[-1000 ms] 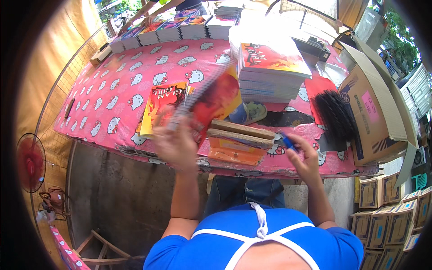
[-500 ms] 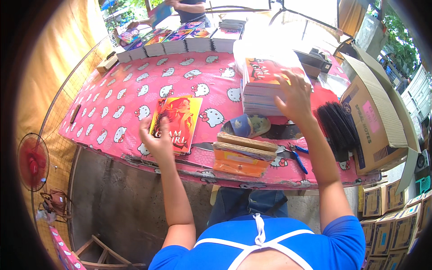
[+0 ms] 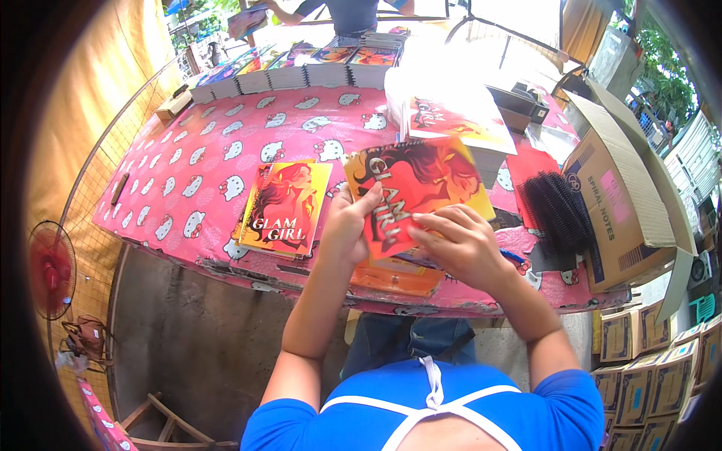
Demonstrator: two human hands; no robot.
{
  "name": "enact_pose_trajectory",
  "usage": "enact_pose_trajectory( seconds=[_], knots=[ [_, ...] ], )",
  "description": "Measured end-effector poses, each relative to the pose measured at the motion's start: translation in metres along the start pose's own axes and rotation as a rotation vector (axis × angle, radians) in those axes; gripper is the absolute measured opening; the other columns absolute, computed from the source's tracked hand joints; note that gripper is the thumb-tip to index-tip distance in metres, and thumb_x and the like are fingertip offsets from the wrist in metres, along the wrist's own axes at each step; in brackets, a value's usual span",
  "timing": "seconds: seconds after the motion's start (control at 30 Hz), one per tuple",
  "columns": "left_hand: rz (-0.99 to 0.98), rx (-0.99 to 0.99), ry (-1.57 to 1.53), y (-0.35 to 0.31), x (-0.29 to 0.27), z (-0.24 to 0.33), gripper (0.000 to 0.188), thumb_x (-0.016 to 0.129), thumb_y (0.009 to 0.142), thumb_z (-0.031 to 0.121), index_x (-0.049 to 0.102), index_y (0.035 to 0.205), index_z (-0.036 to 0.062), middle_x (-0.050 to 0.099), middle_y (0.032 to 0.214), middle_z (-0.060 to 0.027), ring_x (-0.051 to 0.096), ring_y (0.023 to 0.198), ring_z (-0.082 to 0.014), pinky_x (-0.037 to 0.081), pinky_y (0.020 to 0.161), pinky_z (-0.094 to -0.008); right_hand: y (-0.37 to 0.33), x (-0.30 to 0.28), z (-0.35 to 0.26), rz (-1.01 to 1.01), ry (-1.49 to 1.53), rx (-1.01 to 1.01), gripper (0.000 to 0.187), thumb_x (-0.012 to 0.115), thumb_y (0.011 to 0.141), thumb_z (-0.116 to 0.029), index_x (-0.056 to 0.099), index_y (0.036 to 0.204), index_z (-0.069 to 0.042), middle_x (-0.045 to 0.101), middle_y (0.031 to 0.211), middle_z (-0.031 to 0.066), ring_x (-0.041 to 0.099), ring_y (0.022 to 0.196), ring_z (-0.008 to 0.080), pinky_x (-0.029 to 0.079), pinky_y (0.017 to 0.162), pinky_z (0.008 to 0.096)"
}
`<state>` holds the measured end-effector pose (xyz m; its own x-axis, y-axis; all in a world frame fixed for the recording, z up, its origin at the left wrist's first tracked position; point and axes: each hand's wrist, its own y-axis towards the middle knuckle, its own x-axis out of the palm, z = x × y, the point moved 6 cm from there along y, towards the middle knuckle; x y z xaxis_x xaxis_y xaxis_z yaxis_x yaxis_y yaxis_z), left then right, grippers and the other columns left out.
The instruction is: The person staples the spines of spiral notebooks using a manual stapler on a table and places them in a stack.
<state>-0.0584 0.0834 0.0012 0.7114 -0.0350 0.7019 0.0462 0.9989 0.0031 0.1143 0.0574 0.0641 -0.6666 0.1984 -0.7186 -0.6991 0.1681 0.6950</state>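
Note:
A notebook [image 3: 432, 177] with a red, orange and yellow illustrated cover is held up, tilted, above the near part of the table. My left hand [image 3: 347, 229] grips its left edge, thumb across the cover. The fingers of my right hand [image 3: 465, 249] close on its lower right edge. Below the hands, an orange-fronted wooden block [image 3: 395, 281] is partly covered. Left of my left hand lie a few matching notebooks [image 3: 284, 207] in a low pile. Behind the held one stands a tall stack of matching notebooks [image 3: 470, 128]. A blue-handled tool [image 3: 516, 258] shows beside my right wrist.
Black spiral binding coils [image 3: 556, 214] lie at the right, against an open cardboard box [image 3: 632, 203]. Rows of stacked notebooks [image 3: 327, 74] line the table's far edge, where another person [image 3: 353, 16] stands. A red fan [image 3: 51, 270] stands at the left; more cartons are stacked lower right.
My left hand has left the low pile and moved right. My right hand has come from the tall stack toward me; both now hold a notebook. The person opposite has shifted.

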Motion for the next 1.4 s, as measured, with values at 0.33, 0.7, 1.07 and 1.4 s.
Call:
enact_pose_trajectory(
  seconds=[0.33,0.7,1.07,1.4],
  knots=[
    [-0.203,0.655,0.944,-0.048,0.055,0.057,0.037,0.07,0.085,0.002,0.057,0.12,0.0013,0.066,0.102,-0.004,0.062,0.089,-0.0104,0.05,0.078,-0.0257,-0.125,-0.011,0.039,0.35,0.535,0.914,0.023,0.069,0.082,0.0,0.066,0.104,0.002,0.069,0.088,0.0083,0.066,0.078,0.0172,0.052,0.069,0.0316],
    [0.278,0.34,0.642,-0.049,-0.035,-0.03,0.086,0.082,0.066,-0.003,0.035,0.138,-0.0011,0.044,0.131,-0.0126,0.051,0.116,-0.0215,0.04,0.102,-0.036,-0.146,0.046,-0.012,0.389,0.744,0.832,0.087,0.076,0.079,-0.02,0.028,0.145,0.009,0.04,0.144,0.0235,0.037,0.137,0.0296,0.031,0.11,0.0369],
    [0.231,0.978,1.238,-0.066,0.057,0.006,0.087,0.082,0.072,0.015,0.035,0.144,0.0061,0.023,0.153,-0.0175,0.022,0.143,-0.0298,0.015,0.116,-0.0436,-0.226,-0.019,0.264,-0.4,-0.571,1.311,0.021,0.068,0.081,-0.019,0.069,0.094,-0.002,0.066,0.086,0.0189,0.065,0.084,0.036,0.051,0.078,0.0455],
    [-0.123,0.907,1.681,-0.046,0.093,-0.047,0.033,0.072,0.081,0.025,0.068,0.111,0.012,0.065,0.115,-0.0073,0.057,0.113,-0.0225,0.026,0.106,-0.047,-0.105,-0.057,0.069,0.087,0.27,0.685,0.026,0.07,0.078,-0.002,0.072,0.104,-0.005,0.068,0.086,0.011,0.065,0.072,0.0182,0.051,0.064,0.0305]
  ],
)
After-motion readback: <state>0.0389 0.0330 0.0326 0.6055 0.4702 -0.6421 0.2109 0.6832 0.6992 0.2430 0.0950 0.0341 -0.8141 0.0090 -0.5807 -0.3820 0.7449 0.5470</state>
